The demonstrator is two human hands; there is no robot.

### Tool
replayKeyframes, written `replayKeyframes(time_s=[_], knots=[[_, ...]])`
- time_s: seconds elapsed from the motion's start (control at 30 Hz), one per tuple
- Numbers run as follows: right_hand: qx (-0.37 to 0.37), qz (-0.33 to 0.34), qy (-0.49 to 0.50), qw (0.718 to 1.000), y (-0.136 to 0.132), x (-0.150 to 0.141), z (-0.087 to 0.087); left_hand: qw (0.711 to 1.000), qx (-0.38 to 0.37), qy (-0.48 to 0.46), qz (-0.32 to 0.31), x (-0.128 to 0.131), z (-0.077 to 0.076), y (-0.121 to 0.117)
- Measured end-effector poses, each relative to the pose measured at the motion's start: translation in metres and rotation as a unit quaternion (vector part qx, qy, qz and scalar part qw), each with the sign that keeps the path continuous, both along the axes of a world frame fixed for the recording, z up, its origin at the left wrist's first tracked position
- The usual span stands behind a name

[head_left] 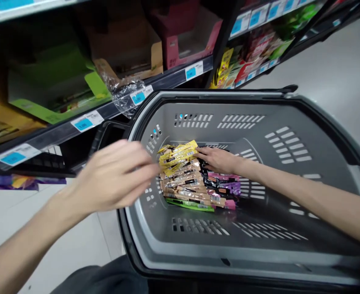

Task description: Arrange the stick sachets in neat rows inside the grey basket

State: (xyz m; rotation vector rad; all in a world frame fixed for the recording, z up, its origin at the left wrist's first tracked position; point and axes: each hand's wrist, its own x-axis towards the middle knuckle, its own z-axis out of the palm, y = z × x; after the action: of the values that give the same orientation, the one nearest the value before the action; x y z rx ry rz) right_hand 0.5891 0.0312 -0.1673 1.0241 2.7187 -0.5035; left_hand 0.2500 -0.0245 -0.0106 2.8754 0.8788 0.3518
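My left hand [118,175] hangs over the left end of the grey shopping basket [290,261], palm down. Its fingers are smeared by motion, and whether they hold anything is not visible. Deep inside the basket, my right hand [218,159] reaches in from the right with outstretched fingers, the tips touching the right edge of yellow snack packets [180,155]. Below these lie several slim tan packets [184,183] in overlapping rows. A green packet [192,205] lies along the near side. Pink, black and purple packets [225,185] are under and beside my right hand.
Behind the basket runs a shelf with a green display box [36,107], a brown box [157,57] and a pink box [174,51]. Crumpled clear plastic [126,96] hangs over the shelf edge by the price tags [141,94]. Pale floor [336,57] shows at right.
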Motion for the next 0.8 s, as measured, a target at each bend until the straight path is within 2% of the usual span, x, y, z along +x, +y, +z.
replayKeyframes(time_s=[0.03,0.07,0.13,0.2,0.27,0.33,0.5,0.57,0.63,0.7,0.8], knots=[[0.003,0.012,-0.009,1.0,0.001,0.0,-0.002,0.996,-0.004,0.073,-0.058,0.021,0.0,0.01],[0.006,0.022,-0.015,1.0,0.002,0.0,-0.003,0.991,-0.013,0.099,-0.092,0.04,-0.002,0.021],[0.014,0.039,-0.023,0.999,0.005,-0.001,-0.004,0.985,-0.043,0.133,-0.104,0.068,-0.013,0.038],[0.022,0.049,-0.029,0.998,0.006,0.0,-0.005,0.979,-0.075,0.172,-0.082,0.077,-0.027,0.048],[0.03,0.055,-0.037,0.997,0.007,0.0,-0.007,0.97,-0.093,0.221,-0.049,0.072,-0.039,0.051],[0.036,0.061,-0.046,0.996,0.006,0.0,-0.01,0.964,-0.097,0.247,-0.024,0.061,-0.045,0.048],[0.046,0.081,-0.067,0.993,0.006,-0.008,-0.013,0.969,-0.143,0.202,0.0,0.043,-0.045,0.042],[0.046,0.088,-0.067,0.993,0.009,-0.015,-0.01,0.966,-0.149,0.212,0.015,0.04,-0.045,0.042],[0.044,0.091,-0.058,0.993,0.013,-0.021,-0.003,0.96,-0.158,0.231,0.025,0.038,-0.045,0.043],[0.041,0.091,-0.044,0.994,0.018,-0.026,0.012,0.957,-0.166,0.237,0.033,0.036,-0.043,0.045],[0.031,0.083,0.0,0.996,0.02,-0.026,0.048,0.963,-0.155,0.213,0.049,0.035,-0.04,0.046]])
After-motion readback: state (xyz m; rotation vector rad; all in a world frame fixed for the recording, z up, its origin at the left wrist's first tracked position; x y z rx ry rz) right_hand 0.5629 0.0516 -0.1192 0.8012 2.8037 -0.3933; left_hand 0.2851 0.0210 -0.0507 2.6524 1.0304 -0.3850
